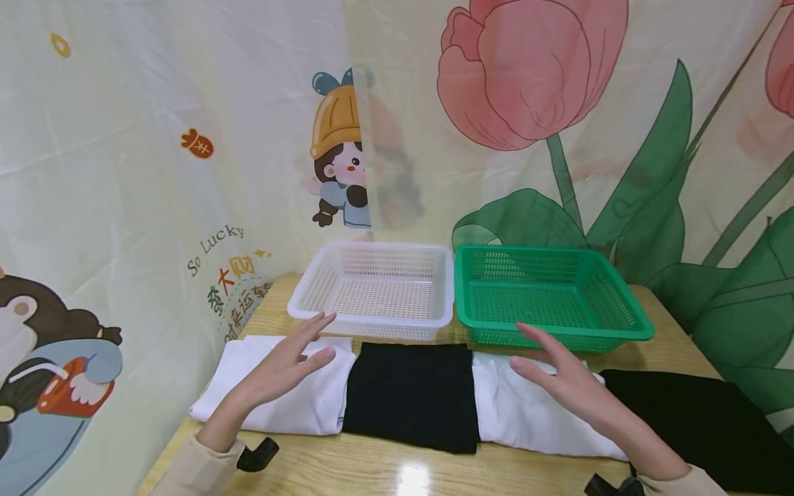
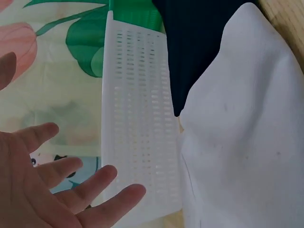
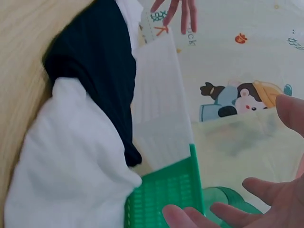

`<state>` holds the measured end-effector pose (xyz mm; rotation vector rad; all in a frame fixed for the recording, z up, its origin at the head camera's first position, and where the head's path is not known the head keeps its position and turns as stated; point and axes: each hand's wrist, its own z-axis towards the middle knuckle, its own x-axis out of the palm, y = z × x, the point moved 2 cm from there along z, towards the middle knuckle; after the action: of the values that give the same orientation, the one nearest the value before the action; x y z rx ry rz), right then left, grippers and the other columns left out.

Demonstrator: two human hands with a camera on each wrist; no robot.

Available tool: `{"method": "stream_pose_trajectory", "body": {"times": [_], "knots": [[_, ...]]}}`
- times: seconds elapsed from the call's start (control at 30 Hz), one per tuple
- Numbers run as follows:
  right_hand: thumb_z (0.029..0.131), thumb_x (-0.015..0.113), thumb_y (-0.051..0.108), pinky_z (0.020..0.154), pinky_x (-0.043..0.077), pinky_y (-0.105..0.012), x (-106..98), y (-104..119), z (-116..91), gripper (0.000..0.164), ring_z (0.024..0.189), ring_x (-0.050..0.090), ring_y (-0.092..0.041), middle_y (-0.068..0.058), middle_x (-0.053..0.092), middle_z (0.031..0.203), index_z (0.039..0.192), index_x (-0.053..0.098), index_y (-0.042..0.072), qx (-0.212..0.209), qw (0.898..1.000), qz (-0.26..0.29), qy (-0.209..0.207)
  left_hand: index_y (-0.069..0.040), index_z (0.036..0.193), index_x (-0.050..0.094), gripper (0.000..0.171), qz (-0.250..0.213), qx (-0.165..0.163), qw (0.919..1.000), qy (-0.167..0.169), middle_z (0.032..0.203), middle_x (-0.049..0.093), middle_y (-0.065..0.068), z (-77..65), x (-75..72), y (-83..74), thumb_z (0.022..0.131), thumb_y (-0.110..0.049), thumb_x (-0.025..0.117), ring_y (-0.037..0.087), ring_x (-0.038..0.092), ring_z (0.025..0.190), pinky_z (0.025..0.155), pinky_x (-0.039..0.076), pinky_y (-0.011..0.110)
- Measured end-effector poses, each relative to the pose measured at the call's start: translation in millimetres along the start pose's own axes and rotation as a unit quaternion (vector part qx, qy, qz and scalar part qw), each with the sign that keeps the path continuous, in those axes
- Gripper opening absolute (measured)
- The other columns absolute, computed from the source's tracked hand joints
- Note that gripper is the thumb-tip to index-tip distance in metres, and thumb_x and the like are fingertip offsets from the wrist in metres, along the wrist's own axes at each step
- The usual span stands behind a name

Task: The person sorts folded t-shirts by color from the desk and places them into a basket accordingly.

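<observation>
Left hand and right hand hover above folded white cloths

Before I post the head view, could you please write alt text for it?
A person's left hand and right hand, both empty, are raised over a row of four cloths, from left white, black, white, black, on a table. Beyond the cloths sit a white basket, left, and a green basket, right.

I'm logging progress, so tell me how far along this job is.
Apparently done: left white cloth, left black cloth, right white cloth and right black cloth lie in a row. In hand: nothing; the left hand and right hand are open. Probably left: sorting them into the white basket and green basket, since neither holds cloth.
</observation>
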<state>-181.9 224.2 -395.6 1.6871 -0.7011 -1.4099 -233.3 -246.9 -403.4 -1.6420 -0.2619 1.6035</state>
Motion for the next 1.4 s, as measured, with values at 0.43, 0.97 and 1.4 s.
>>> {"method": "stream_pose_trajectory", "body": {"times": [0.43,0.97,1.4], "knots": [[0.109,0.058,0.039,0.105,0.055,-0.052,38,-8,14,0.079,0.147,0.041,-0.050,-0.028,0.022,0.168,0.169,0.013,0.013,0.082,0.962,0.240,0.097,-0.021,0.171,0.023,0.068,-0.268,-0.126,0.9468,0.126,0.173,0.021,0.023,7.8,26.7,5.3,0.113,-0.049,0.045,0.050,0.039,0.149,0.103,0.056,0.054],[0.110,0.052,0.047,0.104,0.054,-0.060,65,-12,25,0.086,0.145,0.040,-0.057,-0.039,0.018,0.166,0.168,0.004,0.005,0.140,0.922,0.332,0.141,-0.015,0.171,0.014,0.079,-0.343,-0.200,0.9030,0.164,0.164,0.027,0.033,15.1,43.5,16.4,0.111,-0.057,0.042,0.046,0.052,0.137,0.095,0.060,0.054],[0.108,0.056,0.045,0.106,0.050,-0.066,74,0,35,0.087,0.149,0.028,-0.059,-0.038,0.012,0.167,0.167,0.007,0.005,0.170,0.913,0.345,0.139,-0.006,0.167,0.020,0.089,-0.338,-0.241,0.8975,0.148,0.157,0.037,0.035,27.4,49.1,10.4,0.106,-0.060,0.054,0.047,0.044,0.140,0.092,0.060,0.058]]}}
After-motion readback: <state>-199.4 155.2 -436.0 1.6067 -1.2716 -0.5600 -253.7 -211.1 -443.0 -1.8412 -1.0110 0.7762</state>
